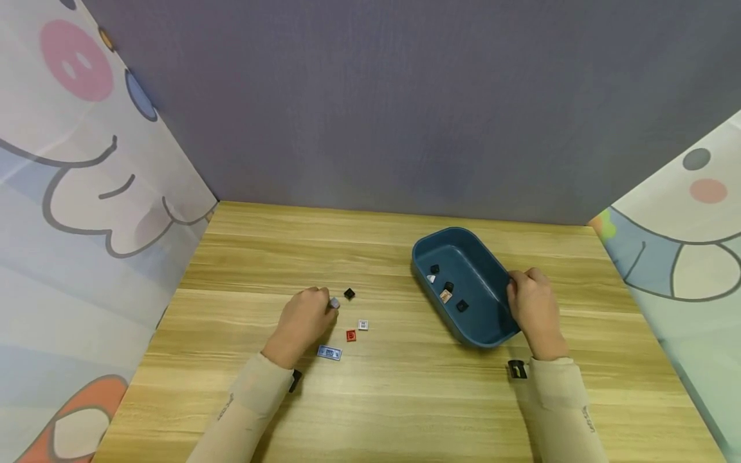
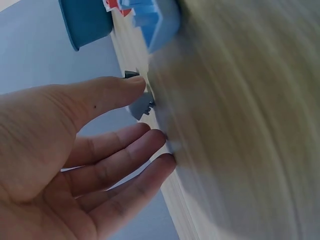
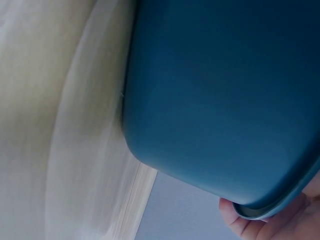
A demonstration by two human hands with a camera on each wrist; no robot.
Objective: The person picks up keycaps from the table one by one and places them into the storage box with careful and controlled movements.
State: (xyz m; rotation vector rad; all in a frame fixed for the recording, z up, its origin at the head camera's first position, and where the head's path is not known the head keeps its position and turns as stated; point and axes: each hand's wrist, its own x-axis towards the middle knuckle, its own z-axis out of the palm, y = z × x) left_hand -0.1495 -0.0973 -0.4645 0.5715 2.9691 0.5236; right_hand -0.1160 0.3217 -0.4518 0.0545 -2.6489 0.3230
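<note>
Left of the teal bin [image 1: 467, 260], a small grey keycap-like piece [image 1: 334, 303] sits between the left hand's [image 1: 303, 321] thumb and fingers, set narrowly; whether they grip it, I can't tell. Best pinch two opposite sides squarely, clear of the black piece [image 1: 349, 294] just beside. It's slope-sided, small prongs showing near the wood! Nearer the person, printed white [image 1: 363, 325], red [image 1: 350, 335] and blue pieces [image 1: 329, 352]; the right hand [image 1: 534, 312] holds the bin's rim.

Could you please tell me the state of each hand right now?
Left hand: at a small grey piece; whether open or pinching it cannot be told.
Right hand: closed, holding the blue bin by its edge.
</note>
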